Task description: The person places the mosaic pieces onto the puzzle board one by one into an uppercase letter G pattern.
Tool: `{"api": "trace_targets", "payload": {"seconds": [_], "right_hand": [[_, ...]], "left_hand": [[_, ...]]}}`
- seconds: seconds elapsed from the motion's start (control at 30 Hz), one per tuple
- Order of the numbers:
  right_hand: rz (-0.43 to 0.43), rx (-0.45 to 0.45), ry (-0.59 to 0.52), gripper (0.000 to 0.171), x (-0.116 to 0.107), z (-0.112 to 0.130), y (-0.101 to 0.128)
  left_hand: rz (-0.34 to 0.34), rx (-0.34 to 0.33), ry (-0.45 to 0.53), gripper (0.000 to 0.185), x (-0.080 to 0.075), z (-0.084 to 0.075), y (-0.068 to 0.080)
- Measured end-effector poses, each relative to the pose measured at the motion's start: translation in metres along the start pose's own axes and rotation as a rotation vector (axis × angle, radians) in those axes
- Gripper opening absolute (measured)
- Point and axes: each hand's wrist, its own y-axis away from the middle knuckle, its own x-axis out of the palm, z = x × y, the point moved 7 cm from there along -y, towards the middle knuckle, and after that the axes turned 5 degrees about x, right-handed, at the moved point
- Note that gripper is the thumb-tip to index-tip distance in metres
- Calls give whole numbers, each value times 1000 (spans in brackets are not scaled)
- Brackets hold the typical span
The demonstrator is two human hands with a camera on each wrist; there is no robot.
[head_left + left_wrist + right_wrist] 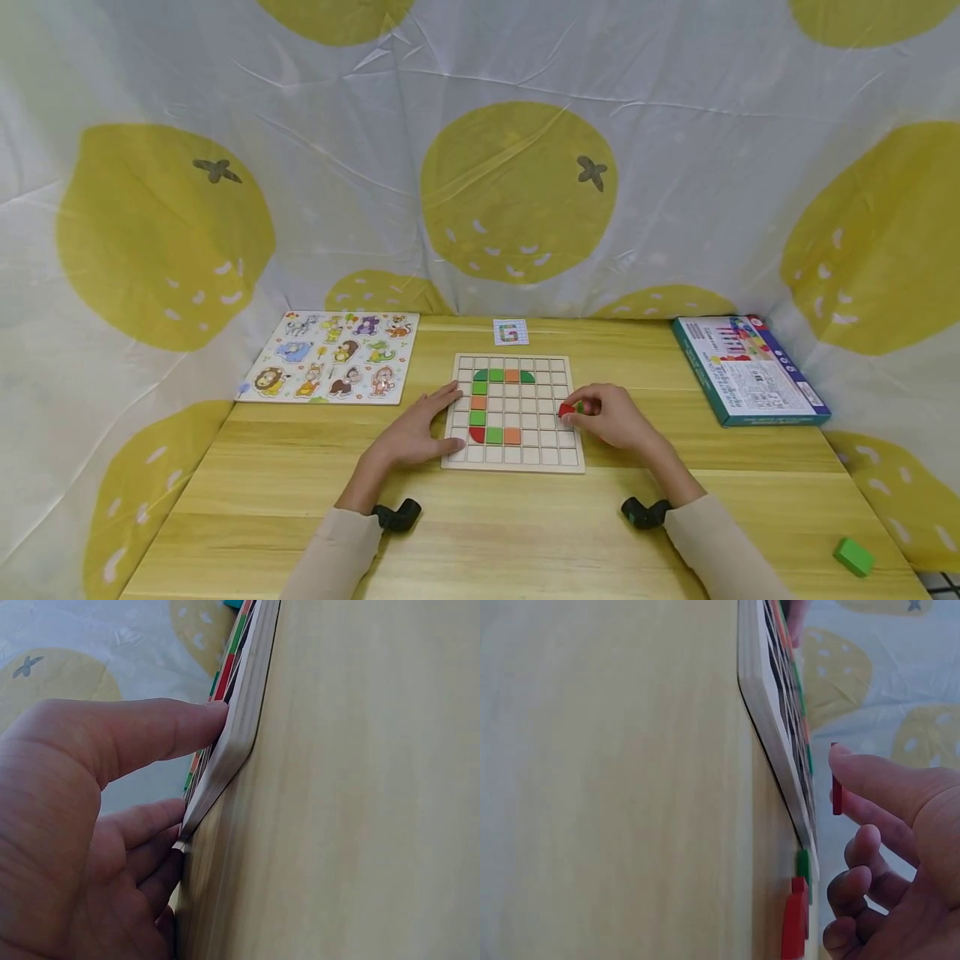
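A wooden grid board (551, 454) lies in the middle of the table, with green, orange and red tiles set in its left columns. My left hand (448, 417) rests flat against the board's left edge, and its thumb (150, 731) presses on the rim (240, 727). At the board's right edge my right hand (572, 412) pinches a small red tile (565, 410), seen edge-on (837, 791) in the right wrist view just above the board. Loose red (795, 922) and green (803, 864) tiles lie on the table under this hand.
An animal peg puzzle (333, 357) lies at the back left. A small pattern card (511, 332) sits behind the board and a teal game box (746, 369) to the right. A green block (853, 556) is near the front right corner. A lemon-print curtain surrounds the table.
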Motion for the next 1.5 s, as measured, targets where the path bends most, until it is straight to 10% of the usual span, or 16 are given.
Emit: {"api": "trace_targets", "payload": {"seconds": [1.5], "right_hand": [[125, -134, 56, 18, 52, 43, 7]], "left_hand": [[4, 10, 1, 84, -1, -2, 0]]}}
